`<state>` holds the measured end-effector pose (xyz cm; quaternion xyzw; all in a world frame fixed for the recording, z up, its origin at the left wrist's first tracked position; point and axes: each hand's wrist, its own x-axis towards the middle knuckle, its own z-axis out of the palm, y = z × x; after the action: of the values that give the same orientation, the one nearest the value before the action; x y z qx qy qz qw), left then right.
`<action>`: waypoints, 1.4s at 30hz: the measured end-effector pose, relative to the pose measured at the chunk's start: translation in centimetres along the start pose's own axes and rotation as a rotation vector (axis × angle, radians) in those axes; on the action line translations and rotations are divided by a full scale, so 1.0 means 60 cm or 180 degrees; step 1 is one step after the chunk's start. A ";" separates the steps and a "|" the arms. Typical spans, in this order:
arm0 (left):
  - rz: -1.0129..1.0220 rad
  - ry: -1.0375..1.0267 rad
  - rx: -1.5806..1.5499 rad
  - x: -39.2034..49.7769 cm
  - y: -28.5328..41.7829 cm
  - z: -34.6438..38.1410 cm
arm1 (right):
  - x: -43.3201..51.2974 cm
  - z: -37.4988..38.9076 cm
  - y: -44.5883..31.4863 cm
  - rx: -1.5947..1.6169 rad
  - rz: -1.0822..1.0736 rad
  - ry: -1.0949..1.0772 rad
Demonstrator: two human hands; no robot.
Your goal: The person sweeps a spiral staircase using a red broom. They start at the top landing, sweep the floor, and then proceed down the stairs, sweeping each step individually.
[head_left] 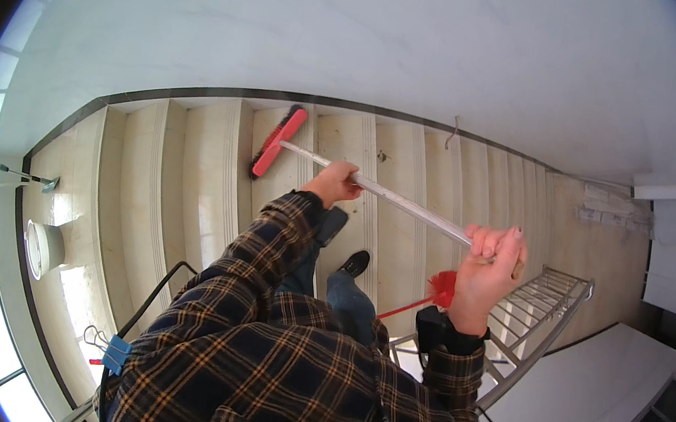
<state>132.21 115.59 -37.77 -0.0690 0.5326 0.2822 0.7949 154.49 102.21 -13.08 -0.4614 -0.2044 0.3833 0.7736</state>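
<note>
Both my hands grip the pale pole of a push broom (417, 211) that slants across the tiled stairs. My left hand (338, 184) is closed round the pole nearer the broom head. Around the pole's far end is my right hand (491, 252), knuckles and thumb uppermost. The red broom head (280, 142) with dark and red bristles rests on a step close to the wall. Small bits of debris (381, 156) lie on a neighbouring step. A red brush or duster (442, 287) with a red stick shows beside my right forearm.
A metal stair railing (537, 318) runs at the right. On the landing at the left stand a white bucket (45, 251) and a long-handled tool (50, 183). A dark skirting edges the wall. My shoe (355, 264) is on a step; a strip-like thing (452, 133) lies by the wall.
</note>
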 end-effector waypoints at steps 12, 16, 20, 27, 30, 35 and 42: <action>-0.0795 -0.0503 -0.1311 -0.117 -0.294 0.256 | -0.007 -0.074 -0.289 -0.0074 -0.1184 -0.0637; -0.0869 -0.0479 -0.1673 -0.125 -0.313 0.207 | -0.002 -0.082 -0.268 -0.0297 -0.0878 -0.1400; -0.0701 0.0186 -0.1871 -0.074 -0.292 0.102 | 0.017 -0.069 -0.150 -0.0089 -0.0479 -0.1815; -0.0379 0.0364 -0.1066 0.027 -0.254 0.057 | 0.002 0.010 -0.038 -0.0512 0.0207 -0.1629; -0.0497 0.0073 -0.1444 0.036 -0.247 0.092 | 0.000 0.051 -0.058 -0.0622 -0.0086 -0.1874; -0.0540 -0.0453 -0.2062 -0.011 -0.225 0.160 | -0.007 0.078 -0.105 -0.1006 -0.0294 -0.2247; -0.0673 0.0025 -0.2137 -0.075 -0.212 0.165 | -0.026 0.070 -0.140 -0.0504 -0.0651 -0.2208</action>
<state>145.62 107.36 -32.04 -0.3824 0.4031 0.3575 0.7507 154.11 101.00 -3.62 -0.3396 -0.5285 0.4206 0.6546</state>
